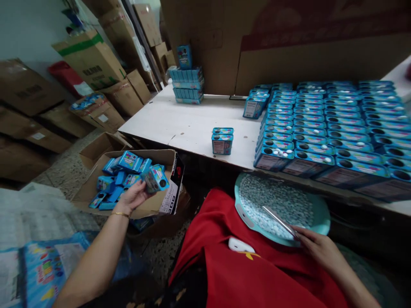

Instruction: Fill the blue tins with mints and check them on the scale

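Over an open cardboard box [167, 192] at the left, my left hand [136, 196] grips a small blue printed box [157, 177]. More blue boxes [114, 188] lie jumbled inside that carton. My right hand [313, 244] holds a thin metal rod-like tool [281, 220], perhaps a spoon or scoop handle. Its tip reaches over a turquoise basin [323, 218] filled with small pale pellets [276, 201]. The basin rests by my lap, which a red cloth [237, 278] covers. A short row of blue boxes [222, 143] stands upright at the white table's front edge.
Dense rows of upright blue boxes [340, 137], some with white pellets on top, fill the right of the white table [199, 122]. Stacked blue boxes [188, 83] stand at its back left. Cardboard cartons [93, 64] pile up on the far left. A large cardboard panel [289, 42] rises behind.
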A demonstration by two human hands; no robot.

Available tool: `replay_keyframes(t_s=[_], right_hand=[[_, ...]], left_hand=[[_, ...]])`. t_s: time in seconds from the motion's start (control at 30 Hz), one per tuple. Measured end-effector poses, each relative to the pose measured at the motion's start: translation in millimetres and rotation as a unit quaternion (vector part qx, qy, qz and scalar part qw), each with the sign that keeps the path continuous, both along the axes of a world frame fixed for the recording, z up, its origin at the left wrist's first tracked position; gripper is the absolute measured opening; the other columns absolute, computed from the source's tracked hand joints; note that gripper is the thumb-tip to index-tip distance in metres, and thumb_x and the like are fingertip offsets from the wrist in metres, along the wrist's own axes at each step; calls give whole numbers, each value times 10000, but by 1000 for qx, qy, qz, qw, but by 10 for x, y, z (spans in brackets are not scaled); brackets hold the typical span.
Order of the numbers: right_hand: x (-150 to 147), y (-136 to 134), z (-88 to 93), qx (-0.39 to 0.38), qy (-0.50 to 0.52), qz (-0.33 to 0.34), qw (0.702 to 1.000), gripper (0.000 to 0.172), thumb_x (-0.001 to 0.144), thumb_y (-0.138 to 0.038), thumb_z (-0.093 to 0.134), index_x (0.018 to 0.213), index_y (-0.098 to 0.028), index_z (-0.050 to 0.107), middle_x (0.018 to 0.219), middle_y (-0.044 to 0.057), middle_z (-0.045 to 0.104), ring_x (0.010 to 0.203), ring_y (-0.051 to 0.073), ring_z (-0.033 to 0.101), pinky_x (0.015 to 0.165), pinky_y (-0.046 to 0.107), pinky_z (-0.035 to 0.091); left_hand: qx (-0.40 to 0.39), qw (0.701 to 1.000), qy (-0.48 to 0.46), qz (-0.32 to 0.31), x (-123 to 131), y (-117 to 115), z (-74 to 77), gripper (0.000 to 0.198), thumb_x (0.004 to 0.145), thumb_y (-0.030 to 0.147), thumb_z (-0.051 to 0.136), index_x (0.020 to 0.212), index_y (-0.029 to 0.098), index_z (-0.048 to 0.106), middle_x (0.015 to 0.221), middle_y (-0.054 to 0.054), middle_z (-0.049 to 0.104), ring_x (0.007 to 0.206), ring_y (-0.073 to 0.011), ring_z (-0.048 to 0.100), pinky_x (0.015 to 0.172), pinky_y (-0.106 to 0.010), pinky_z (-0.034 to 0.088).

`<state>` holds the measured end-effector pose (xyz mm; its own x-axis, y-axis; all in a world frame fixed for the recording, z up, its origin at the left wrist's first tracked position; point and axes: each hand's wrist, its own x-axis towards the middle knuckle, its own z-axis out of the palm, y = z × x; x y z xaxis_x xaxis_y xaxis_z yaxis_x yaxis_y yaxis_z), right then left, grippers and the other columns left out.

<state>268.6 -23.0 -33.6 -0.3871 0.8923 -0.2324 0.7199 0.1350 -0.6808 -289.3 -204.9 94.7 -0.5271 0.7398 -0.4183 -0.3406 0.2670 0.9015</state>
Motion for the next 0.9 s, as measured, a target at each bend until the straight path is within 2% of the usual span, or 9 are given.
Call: replay_keyframes(t_s=[0.07, 0.13, 0.27, 0.37, 0.47, 0.6, 0.73, 0.8, 0.9], right_hand=[[-114, -15, 35, -40, 15, 34, 999, 401, 736, -406, 434, 930, -183, 704, 863, 60, 709, 762, 206, 654, 690, 261, 507], [-212, -4, 97, -53, 5, 55, 997, 404, 780, -333, 378, 1002, -173, 675, 933, 66, 696, 828, 197, 638, 737, 265, 486], [-219, 121, 227, 7, -137, 28, 990, 389, 770, -126, 359, 1014, -191, 655, 999, 69, 670, 945, 180, 595, 784, 240, 431], [-104, 258, 320, 89, -278, -17, 956, 384, 782, -71, 359, 1019, -192, 636, 980, 87, 650, 908, 174, 586, 739, 233, 411], [-29, 431, 370, 141, -341, -33, 929, 320, 813, -88, 352, 946, -132, 640, 971, 130, 624, 915, 210, 554, 726, 269, 399], [-122, 656, 256, 111, -332, -47, 935, 319, 823, -82, 338, 882, -46, 649, 943, 205, 616, 957, 268, 525, 761, 336, 383], [-429, 676, -43, 68, -296, -42, 952, 316, 830, -103, 357, 973, -39, 632, 979, 206, 622, 966, 250, 540, 773, 323, 399], [-589, 612, -194, 43, -276, -45, 959, 333, 832, -103, 355, 1037, -49, 611, 1041, 197, 612, 978, 236, 546, 784, 311, 409], [-737, 515, -361, 4, -243, -54, 969, 366, 816, -90, 371, 1112, -89, 588, 1086, 168, 610, 1001, 219, 553, 818, 298, 413]], left_hand=[[21, 995, -72, -69, 348, 95, -75, 366, 644, 249, 676, 982, 172, 559, 933, -62, 663, 869, -212, 613, 843, -391, 448], [2, 977, -115, -181, 733, 221, -215, 433, 600, 229, 711, 1003, 175, 562, 962, -72, 652, 889, -227, 609, 841, -375, 445], [-67, 888, -170, -423, 1363, 475, -490, 595, 632, 196, 689, 1176, 258, 455, 1063, -59, 600, 960, -236, 579, 843, -397, 432], [-77, 832, -140, -532, 1644, 660, -632, 579, 679, 244, 658, 1214, 273, 437, 1195, -68, 531, 1103, -243, 497, 956, -435, 338], [-67, 788, -67, -609, 1802, 824, -671, 619, 699, 297, 638, 1270, 291, 401, 1350, -66, 403, 1242, -252, 355, 1034, -445, 223], [-36, 732, 73, -676, 1911, 954, -580, 807, 625, 343, 688, 1339, 303, 314, 1478, -38, 153, 1344, -283, 99, 1069, -448, 123], [-36, 703, 104, -703, 2020, 939, -547, 979, 598, 334, 708, 1393, 299, 137, 1463, -52, 204, 1324, -291, 195, 1073, -435, 149], [-38, 719, 100, -687, 2070, 907, -593, 918, 622, 346, 687, 1387, 302, 182, 1439, -50, 273, 1302, -284, 260, 1069, -420, 190], [-43, 776, 112, -619, 2111, 881, -698, 755, 614, 367, 686, 1306, 283, 398, 1369, -54, 398, 1278, -295, 306, 1056, -404, 239]])
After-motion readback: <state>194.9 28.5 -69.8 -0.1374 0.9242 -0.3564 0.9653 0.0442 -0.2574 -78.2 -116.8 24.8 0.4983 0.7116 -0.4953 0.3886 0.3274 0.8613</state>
